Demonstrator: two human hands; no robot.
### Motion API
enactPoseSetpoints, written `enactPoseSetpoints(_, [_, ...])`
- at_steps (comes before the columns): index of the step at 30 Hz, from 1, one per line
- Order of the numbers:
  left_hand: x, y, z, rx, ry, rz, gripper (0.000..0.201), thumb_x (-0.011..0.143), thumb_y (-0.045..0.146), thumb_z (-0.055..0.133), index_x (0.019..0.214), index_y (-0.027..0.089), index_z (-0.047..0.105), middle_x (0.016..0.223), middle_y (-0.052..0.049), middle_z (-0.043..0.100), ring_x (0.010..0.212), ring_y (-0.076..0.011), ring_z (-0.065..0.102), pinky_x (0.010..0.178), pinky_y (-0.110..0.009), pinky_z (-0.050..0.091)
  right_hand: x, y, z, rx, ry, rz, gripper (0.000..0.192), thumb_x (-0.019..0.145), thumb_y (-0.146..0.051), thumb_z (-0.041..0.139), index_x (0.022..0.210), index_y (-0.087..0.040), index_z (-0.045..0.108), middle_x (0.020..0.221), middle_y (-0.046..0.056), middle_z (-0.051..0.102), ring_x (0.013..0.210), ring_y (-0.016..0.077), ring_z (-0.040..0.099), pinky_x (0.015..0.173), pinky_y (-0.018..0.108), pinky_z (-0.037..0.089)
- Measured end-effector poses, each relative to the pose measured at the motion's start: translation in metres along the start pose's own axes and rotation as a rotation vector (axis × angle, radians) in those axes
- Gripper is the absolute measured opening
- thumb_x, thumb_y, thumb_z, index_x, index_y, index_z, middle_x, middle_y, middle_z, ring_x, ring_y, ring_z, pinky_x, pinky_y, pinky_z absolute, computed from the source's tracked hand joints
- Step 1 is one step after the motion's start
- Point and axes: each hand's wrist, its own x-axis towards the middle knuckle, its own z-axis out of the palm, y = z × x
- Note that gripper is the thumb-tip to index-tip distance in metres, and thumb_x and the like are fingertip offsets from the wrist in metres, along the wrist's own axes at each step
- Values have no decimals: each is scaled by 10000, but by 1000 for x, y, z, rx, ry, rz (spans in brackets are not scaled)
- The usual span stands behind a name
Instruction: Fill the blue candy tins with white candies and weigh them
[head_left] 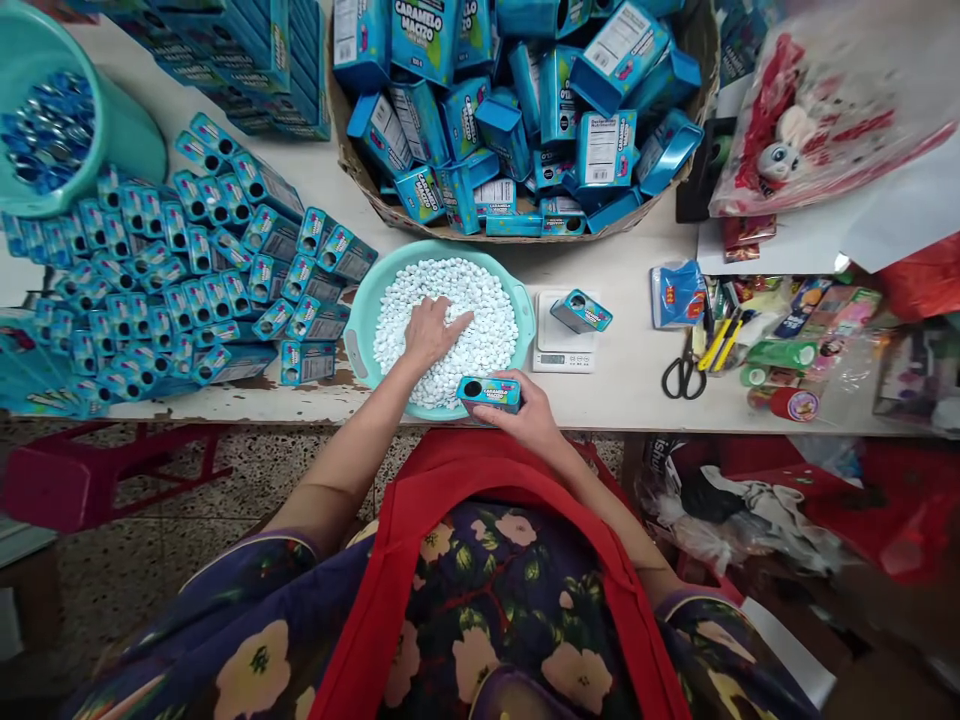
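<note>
My left hand (429,335) rests in a mint-green basin (361,352) heaped with small white candies (480,290). Its thumb is stretched away from the fingers, whose tips touch the candies. At the basin's near right rim, my right hand (534,410) grips a blue candy tin (489,394) lettered "Caramelo Macizo", with a dark round hole in its top. Just right of the basin, another blue tin (579,312) sits tilted in view on a white digital scale (564,360).
Rows of blue tins (202,300) fill the table's left side. A green bucket (124,130) holds shiny blue caps. Behind the basin stands a large carton (360,190) of tins. Scissors (683,377), yellow cutters (721,343) and packets lie to the right.
</note>
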Motion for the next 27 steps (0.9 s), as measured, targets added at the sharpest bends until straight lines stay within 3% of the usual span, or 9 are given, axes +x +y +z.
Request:
enactPoseSetpoints(3, [-4,5,-3,-181,31,-86,399,806,552,607,990,202,669,1014,-105,664,1011,-318,601,909,-425,446,6,-1,-2,29,51,7,468,646,-501,825,965,-218,633,859,-3,657,771,170,612,731,301,508])
enactPoseSetpoints(7, [-5,5,-2,-747,117,-228,274,718,452,685,712,192,600,668,7,556,722,-180,563,747,-309,455,15,-6,-5,-49,140,-34,444,652,-512,816,935,-221,636,865,2,657,779,180,619,724,312,515])
enactPoseSetpoints(10, [-7,9,-11,-1217,117,-353,319,645,421,749,680,183,540,622,38,492,576,-106,490,566,-241,407,25,-13,-8,-174,209,-112,419,683,-490,800,971,-233,637,919,21,674,853,205,640,777,338,525])
enactPoseSetpoints(13, [-12,18,-35,-1481,60,-390,336,629,393,769,719,183,523,656,33,519,500,-74,458,440,-209,325,37,-23,-7,-295,221,-217,412,721,-449,785,1043,-245,632,979,34,685,904,219,654,821,359,526])
enactPoseSetpoints(16, [-23,35,-64,-1621,10,-279,310,670,385,743,743,190,514,655,19,538,475,-78,472,399,-205,302,49,-33,0,-419,201,-350,361,746,-400,782,1040,-244,642,996,43,680,947,232,657,841,366,518])
enactPoseSetpoints(19, [-36,54,-85,-1681,59,-173,287,725,409,697,760,197,506,674,3,566,553,-120,579,448,-228,399,57,-41,12,-495,166,-431,344,754,-376,787,1039,-245,645,987,47,674,964,243,654,822,367,516])
enactPoseSetpoints(24, [-40,66,-95,-1660,277,-157,299,758,445,679,808,211,499,725,4,603,779,-179,696,620,-271,536,65,-46,28,-549,153,-469,327,755,-311,777,1042,-240,637,1005,57,669,986,263,640,836,392,508])
enactPoseSetpoints(27, [-36,64,-95,-1621,296,-155,314,768,463,689,821,217,502,724,17,591,765,-161,694,645,-270,547,68,-47,31,-572,168,-443,305,745,-257,750,1028,-242,636,1004,56,666,987,269,631,859,409,499])
